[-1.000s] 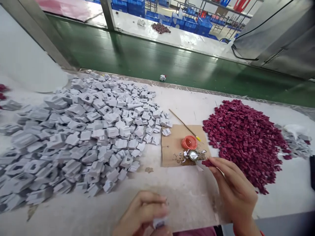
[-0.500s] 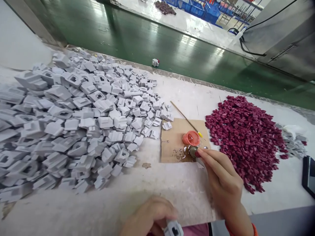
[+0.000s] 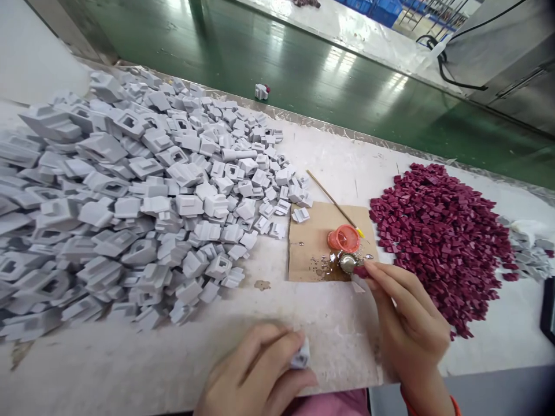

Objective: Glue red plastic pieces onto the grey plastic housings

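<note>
Near the table's front edge my left hand [image 3: 260,370] is closed on a grey plastic part [image 3: 300,355], mostly covered by the fingers. My right hand [image 3: 405,312] pinches a small dark-red plastic piece [image 3: 361,271] between thumb and fingertips. That piece is beside a small round metal cap [image 3: 347,263], which lies on a wet patch of the cardboard sheet [image 3: 303,263]. Just behind the cap is an orange-red cup [image 3: 347,238]. A thin stick with a yellow tip [image 3: 333,202] rests across the cardboard's far edge.
A large heap of grey parts [image 3: 130,196] covers the left of the table. At right lies a heap of dark-red pieces [image 3: 442,242], with pale scraps [image 3: 531,248] beyond. One grey part with a red bit [image 3: 261,91] sits on the green conveyor belt [image 3: 303,69].
My right hand has drawn the dark-red piece slightly back from the metal cap. My left hand has come up further into view with the grey part. The whole view has shifted a little.
</note>
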The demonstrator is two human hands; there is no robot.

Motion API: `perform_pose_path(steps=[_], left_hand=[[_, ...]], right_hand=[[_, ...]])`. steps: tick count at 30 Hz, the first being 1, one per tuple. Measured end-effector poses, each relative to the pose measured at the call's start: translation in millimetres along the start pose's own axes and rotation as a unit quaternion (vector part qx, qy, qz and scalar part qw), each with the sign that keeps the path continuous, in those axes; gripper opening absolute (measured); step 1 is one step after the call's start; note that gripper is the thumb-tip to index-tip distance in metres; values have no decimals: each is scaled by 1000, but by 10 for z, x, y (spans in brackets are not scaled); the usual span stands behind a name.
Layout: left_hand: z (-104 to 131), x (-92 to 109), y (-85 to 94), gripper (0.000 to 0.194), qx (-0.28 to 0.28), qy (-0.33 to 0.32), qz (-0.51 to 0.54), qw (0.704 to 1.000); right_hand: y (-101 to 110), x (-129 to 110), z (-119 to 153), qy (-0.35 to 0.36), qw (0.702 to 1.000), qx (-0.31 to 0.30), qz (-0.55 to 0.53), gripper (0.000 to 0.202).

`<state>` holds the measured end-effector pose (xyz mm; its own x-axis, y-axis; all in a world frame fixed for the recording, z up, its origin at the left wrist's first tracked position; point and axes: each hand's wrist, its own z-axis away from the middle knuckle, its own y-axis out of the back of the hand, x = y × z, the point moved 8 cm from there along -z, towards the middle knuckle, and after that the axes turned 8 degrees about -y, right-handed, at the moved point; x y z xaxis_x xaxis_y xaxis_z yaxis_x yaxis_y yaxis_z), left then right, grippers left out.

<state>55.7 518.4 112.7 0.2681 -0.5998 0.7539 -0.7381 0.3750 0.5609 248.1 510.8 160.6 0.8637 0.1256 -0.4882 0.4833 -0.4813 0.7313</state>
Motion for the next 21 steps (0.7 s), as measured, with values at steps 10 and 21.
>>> perform_pose_path(steps=[10,21], left_hand=[[-193,145,70,22,83,-8,-153,985],[-184,107,72,24,87,6,-133,987]], right_hand=[[-160,-418,403,-61,983,-91,-147,35],[-295,-484,343,-37,980,-131,-144,31]])
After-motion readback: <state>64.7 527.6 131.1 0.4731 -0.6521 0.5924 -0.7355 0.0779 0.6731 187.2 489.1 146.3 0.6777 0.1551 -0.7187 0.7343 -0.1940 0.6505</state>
